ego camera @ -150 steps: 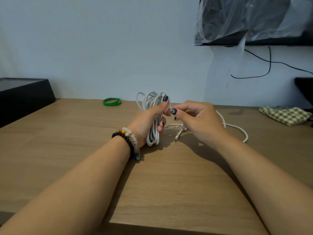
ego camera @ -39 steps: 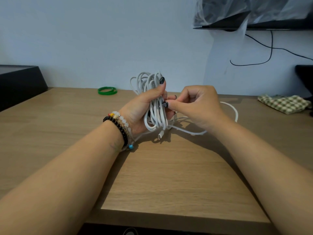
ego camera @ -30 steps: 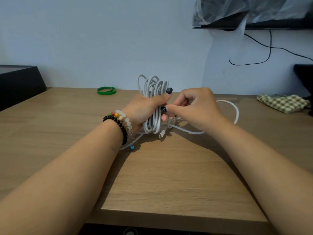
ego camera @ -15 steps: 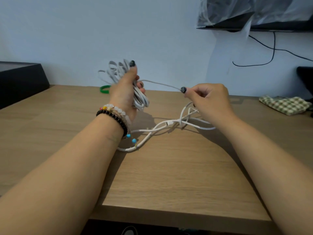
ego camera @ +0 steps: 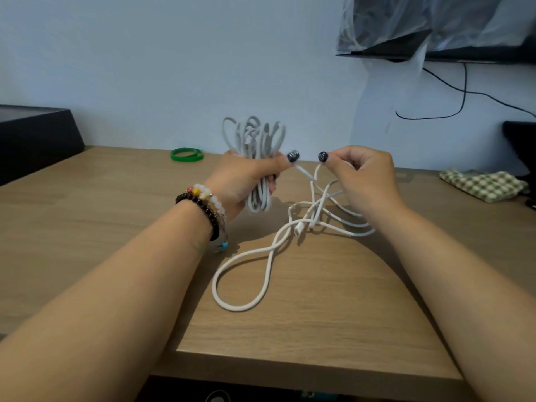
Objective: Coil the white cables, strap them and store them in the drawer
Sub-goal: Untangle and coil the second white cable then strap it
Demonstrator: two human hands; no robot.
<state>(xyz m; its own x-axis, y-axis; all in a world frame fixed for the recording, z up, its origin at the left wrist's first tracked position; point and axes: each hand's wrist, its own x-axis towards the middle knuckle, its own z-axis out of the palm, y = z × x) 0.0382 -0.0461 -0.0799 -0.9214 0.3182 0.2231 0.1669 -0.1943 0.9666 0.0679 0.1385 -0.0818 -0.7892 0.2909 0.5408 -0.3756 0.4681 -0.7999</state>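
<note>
My left hand [ego camera: 246,181] grips a bundle of coiled white cable [ego camera: 255,140], held upright above the wooden table [ego camera: 319,329], its loops sticking up past my thumb. My right hand [ego camera: 362,175] pinches a loose strand of white cable [ego camera: 314,181] between thumb and forefinger, just right of the bundle. The rest of the loose cable [ego camera: 269,256] lies on the table in tangled loops below both hands, with a connector end [ego camera: 298,229] among them. No drawer is in view.
Two green bands [ego camera: 187,154] lie at the back of the table, left of the coil. A black box [ego camera: 34,134] stands at the far left. A green checked cloth [ego camera: 484,184] lies at the far right. A black cord hangs on the wall.
The left hand has moved the coil back toward the middle, near the right hand. More cable has come loose and now lies in wide loops on the table.
</note>
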